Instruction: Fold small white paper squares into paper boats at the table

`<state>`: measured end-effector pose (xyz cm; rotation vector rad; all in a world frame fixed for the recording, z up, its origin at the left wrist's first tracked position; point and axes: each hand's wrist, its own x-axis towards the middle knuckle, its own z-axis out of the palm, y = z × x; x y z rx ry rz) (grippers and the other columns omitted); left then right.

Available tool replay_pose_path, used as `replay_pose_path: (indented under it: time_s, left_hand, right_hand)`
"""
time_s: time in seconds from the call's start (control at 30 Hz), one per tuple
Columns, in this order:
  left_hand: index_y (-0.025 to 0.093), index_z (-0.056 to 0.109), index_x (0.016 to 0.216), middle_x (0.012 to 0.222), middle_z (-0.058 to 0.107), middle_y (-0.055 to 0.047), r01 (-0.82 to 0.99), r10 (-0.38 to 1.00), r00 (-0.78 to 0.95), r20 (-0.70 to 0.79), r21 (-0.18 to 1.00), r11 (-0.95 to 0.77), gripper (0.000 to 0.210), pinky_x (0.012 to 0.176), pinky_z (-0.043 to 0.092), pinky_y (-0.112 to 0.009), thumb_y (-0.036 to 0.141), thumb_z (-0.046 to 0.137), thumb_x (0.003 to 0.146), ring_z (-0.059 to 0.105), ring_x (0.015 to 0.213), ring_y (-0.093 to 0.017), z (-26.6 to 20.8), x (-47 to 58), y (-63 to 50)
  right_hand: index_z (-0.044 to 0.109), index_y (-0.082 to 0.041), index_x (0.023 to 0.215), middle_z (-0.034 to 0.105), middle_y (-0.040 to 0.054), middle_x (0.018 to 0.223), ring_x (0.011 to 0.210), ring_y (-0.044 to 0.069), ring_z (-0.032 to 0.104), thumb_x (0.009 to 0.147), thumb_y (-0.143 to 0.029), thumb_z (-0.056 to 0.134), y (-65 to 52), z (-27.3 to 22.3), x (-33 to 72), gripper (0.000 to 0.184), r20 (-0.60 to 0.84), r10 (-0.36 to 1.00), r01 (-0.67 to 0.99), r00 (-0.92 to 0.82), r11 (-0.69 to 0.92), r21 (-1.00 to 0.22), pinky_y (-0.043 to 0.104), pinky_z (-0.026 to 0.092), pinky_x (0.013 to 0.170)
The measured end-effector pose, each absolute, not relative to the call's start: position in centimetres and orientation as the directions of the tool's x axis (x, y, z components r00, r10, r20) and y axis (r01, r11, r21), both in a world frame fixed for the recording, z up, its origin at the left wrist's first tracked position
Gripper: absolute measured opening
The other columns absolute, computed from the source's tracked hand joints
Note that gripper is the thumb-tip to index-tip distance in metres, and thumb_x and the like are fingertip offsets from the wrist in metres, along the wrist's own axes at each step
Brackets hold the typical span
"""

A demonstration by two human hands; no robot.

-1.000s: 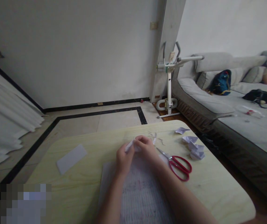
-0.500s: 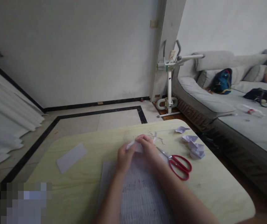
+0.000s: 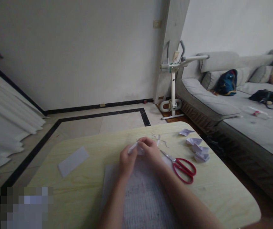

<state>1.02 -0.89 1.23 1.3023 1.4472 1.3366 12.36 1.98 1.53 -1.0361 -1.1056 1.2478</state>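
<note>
Because both hands pinch one small paper [image 3: 140,151] at once, the likeliest trouble in the head view is a skewed crease or a tear, caused by one set of fingers pulling against the other or pressing unevenly. A second risk lies in the scissors [image 3: 184,170], which rest just beside the right forearm with their blades pointing at the right hand [image 3: 150,149]; an outward swing of that arm could knock them, or brush the folded shapes [image 3: 200,149] over the right edge of the table [image 3: 83,197], near its far right corner. The cut scraps [image 3: 159,140], just beyond the right hand, might also cling to the work if the wrist drags across them. The paper is held near the middle of the far edge, around the top end of the written sheet [image 3: 148,203]. The left hand [image 3: 127,160] is curled, thumb and fingers closed on the paper's left side; the right is bent over its other side, fingers drawn in, the two hands nearly meeting. How tightly either grips cannot be told. A white rectangle [image 3: 73,161] lies apart, towards the left edge.
</note>
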Motion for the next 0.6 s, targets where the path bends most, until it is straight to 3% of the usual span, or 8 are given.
replay_pose_path:
  time_s: [0.6]
  left_hand:
    - [0.013, 0.065, 0.076, 0.065, 0.064, 0.0, 0.059, 0.968, -0.24, 0.07, 0.997, -0.057, 0.024, 0.054, 0.044, -0.02, 0.036, 0.062, 0.072, 0.058, 0.061, -0.014, 1.63, 1.0, -0.98]
  right_hand:
    - [0.061, -0.016, 0.066, 0.054, -0.0027, 0.055, 0.051, 0.01, 0.046, 0.066, -0.023, 0.059, 1.96, 1.8, 12.71, 0.007, 0.005, 0.998, -0.156, -0.059, -0.004, -0.988, 0.021, 0.037, 0.049]
